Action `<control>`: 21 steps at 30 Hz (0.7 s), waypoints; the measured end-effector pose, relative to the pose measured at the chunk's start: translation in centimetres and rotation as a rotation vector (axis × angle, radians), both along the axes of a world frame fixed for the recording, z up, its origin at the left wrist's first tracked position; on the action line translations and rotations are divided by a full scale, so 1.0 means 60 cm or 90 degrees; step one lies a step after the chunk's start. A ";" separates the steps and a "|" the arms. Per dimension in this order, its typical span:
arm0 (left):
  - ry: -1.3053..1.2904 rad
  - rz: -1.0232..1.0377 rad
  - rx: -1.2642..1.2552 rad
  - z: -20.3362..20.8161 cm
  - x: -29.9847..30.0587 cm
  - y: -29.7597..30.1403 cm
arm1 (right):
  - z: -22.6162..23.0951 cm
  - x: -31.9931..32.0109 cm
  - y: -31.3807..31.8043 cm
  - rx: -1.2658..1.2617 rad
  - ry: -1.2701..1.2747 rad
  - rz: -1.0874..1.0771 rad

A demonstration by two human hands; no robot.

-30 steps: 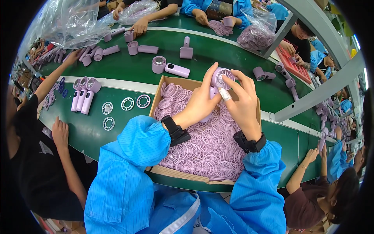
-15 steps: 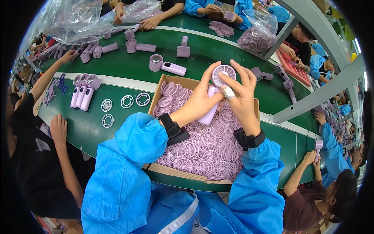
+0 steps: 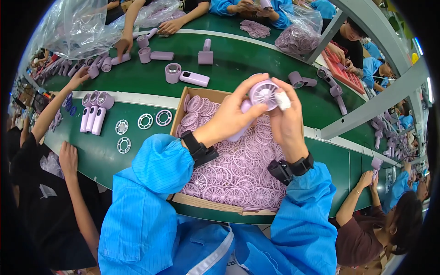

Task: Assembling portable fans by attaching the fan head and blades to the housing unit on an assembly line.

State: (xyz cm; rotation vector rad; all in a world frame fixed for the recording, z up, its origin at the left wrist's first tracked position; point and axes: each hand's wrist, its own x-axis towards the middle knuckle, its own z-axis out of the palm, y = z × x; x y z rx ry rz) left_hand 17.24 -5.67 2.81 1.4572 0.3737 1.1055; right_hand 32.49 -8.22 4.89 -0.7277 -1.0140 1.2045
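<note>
A lilac handheld fan (image 3: 262, 93) is held in both my hands above a cardboard box, its round spoked head tilted toward me. My left hand (image 3: 231, 112) grips it from the left, with the thumb near the lower edge of the head and the handle mostly hidden below. Curled around the other side of the head is my right hand (image 3: 288, 121), with a white wrap (image 3: 283, 100) on one finger. Beneath them, the open box (image 3: 206, 205) holds a heap of lilac spoked fan grilles (image 3: 238, 165).
Several rings (image 3: 145, 121) and three upright fans (image 3: 95, 114) lie left of the box. More fans (image 3: 195, 79) rest on the green conveyor (image 3: 233, 50) beyond it. A grey metal frame (image 3: 366, 110) slants on the right. Co-workers sit around the line.
The fan has turned in my hands, and my right fingers have moved from spread over its face to curled around its side. A co-worker's hand now reaches a fan at the far left.
</note>
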 end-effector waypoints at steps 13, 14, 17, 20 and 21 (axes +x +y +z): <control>-0.199 0.126 -0.466 -0.027 -0.009 0.077 | 0.022 0.154 0.206 -0.145 -1.035 0.028; -0.207 0.130 -0.463 -0.031 -0.006 0.077 | 0.011 0.179 0.233 -0.202 -1.137 -0.028; -0.167 0.091 -0.368 -0.050 0.011 0.071 | -0.103 0.284 0.322 -0.183 -1.275 -0.200; -0.104 0.052 -0.375 -0.043 0.011 0.058 | -0.147 0.321 0.365 -0.235 -1.318 -0.209; -0.109 0.059 -0.375 -0.040 0.009 0.062 | -0.159 0.324 0.367 -0.238 -1.280 -0.216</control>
